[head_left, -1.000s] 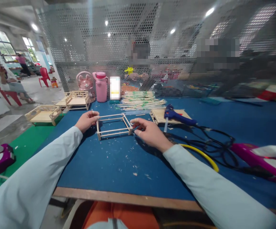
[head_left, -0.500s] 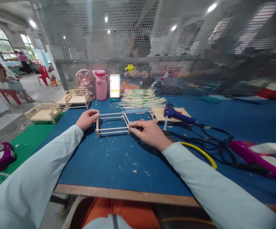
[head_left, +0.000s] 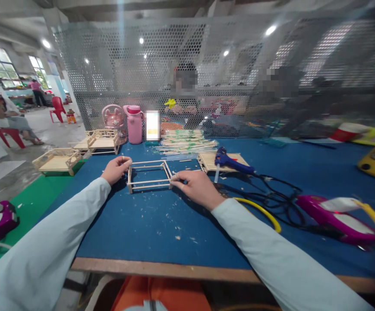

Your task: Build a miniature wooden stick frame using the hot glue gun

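Moved: right hand (head_left: 197, 186), in to pinch the near right corner of the wooden frame (head_left: 151, 181). Left hand (head_left: 115, 169): pinching far left corner. Position: tabletop (head_left: 148, 233), between hands, long axis left-right.

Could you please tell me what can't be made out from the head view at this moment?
- Head view: part of the wooden stick frame's near right corner, hidden by the right hand.
- Head view: part of the wooden platform, covered by the blue glue gun.
- Head view: the rest of the yellow, round-labelled object, cut off by the right edge.
- Head view: the co-worker's hands, blurred behind the perforated screen.
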The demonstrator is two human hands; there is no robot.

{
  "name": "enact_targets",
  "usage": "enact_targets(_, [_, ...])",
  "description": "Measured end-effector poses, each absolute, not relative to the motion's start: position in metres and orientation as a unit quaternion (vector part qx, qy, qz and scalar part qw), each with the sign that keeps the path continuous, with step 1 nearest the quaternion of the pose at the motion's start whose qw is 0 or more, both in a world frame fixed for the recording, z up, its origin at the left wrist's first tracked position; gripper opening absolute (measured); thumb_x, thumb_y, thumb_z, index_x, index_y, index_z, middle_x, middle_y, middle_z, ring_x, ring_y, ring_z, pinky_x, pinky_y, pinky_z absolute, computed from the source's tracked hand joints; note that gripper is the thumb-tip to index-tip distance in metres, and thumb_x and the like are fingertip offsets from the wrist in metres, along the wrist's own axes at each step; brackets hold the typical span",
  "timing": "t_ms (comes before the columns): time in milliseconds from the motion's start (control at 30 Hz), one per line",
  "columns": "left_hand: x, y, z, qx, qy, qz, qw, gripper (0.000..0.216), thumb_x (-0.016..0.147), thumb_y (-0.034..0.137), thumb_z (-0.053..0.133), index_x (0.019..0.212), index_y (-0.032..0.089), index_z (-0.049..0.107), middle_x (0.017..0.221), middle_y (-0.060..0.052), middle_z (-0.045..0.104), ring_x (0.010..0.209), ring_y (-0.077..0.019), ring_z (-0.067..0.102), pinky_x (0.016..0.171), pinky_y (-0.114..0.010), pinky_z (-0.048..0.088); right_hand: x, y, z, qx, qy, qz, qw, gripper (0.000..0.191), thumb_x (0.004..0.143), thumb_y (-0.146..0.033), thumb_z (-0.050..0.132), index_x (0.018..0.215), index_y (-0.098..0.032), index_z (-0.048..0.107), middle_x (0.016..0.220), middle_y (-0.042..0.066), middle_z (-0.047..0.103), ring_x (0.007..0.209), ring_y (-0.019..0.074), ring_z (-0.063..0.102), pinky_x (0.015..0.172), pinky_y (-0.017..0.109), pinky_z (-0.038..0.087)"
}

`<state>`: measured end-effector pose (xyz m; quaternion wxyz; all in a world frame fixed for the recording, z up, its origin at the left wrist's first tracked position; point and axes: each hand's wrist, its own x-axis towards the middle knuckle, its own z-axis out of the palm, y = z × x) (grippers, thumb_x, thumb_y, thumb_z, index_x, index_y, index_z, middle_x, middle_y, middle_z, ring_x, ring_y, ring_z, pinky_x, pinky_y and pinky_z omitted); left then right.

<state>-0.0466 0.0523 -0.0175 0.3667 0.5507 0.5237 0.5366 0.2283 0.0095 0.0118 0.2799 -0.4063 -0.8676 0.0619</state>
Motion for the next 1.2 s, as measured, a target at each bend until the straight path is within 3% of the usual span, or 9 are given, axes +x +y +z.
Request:
enact_targets(433, [-0.042,0.047,-0.012,0.551,0.496,0.533,0.408,0.041,0.051,0.041,0.076,0.077,0.014,0.059,0.063,0.001,0.057,0.054,-0.0095,0.051,0.048,-0.021,0.04,0.232,0.007,0.012,-0.385,-0.867,0.082,0.306,0.029,0.067,-0.009,0.048,0.083,-0.021,0.069,0.079,0.0,0.071,0.068,0.0138,0.061,0.068,0.026,0.046])
enact_targets(567, [-0.042,0.048,-0.013,0.554,0.497,0.531,0.406,0.043,0.049,0.041,0.076,0.078,0.014,0.059,0.066,0.001,0.058,0.056,-0.0101,0.051,0.052,-0.024,0.04,0.239,0.012,0.017,-0.439,-0.804,0.071,0.395,0.038,0.068,-0.01,0.046,0.1,-0.019,0.066,0.081,0.003,0.07,0.066,0.0147,0.061,0.065,0.027,0.048])
enact_targets(700, [-0.04,0.048,-0.014,0.556,0.497,0.533,0.4,0.044,0.05,0.043,0.075,0.079,0.013,0.06,0.065,0.002,0.058,0.055,-0.0093,0.049,0.057,-0.026,0.04,0.254,0.02,0.028,-0.479,-0.703,0.022,0.526,0.029,0.071,-0.018,0.051,0.097,-0.017,0.065,0.077,0.004,0.068,0.06,0.0149,0.059,0.059,0.028,0.048])
enact_targets(833, [-0.037,0.048,-0.015,0.555,0.492,0.542,0.395,0.046,0.05,0.044,0.074,0.081,0.014,0.059,0.067,0.002,0.059,0.06,-0.0112,0.052,0.063,-0.027,0.041,0.276,0.018,0.039,-0.514,-0.618,-0.011,0.595,0.027,0.07,-0.023,0.056,0.095,-0.019,0.064,0.076,0.002,0.065,0.058,0.014,0.057,0.057,0.028,0.048])
enact_targets(1200, [-0.033,0.044,-0.012,0.548,0.489,0.541,0.411,0.052,0.056,0.051,0.07,0.091,0.014,0.058,0.072,0.0,0.062,0.062,-0.0113,0.053,0.059,-0.024,0.042,0.284,0.0,0.045,-0.531,-0.628,-0.035,0.569,0.027,0.072,-0.026,0.056,0.098,-0.022,0.062,0.078,0.002,0.063,0.059,0.0143,0.056,0.058,0.029,0.048])
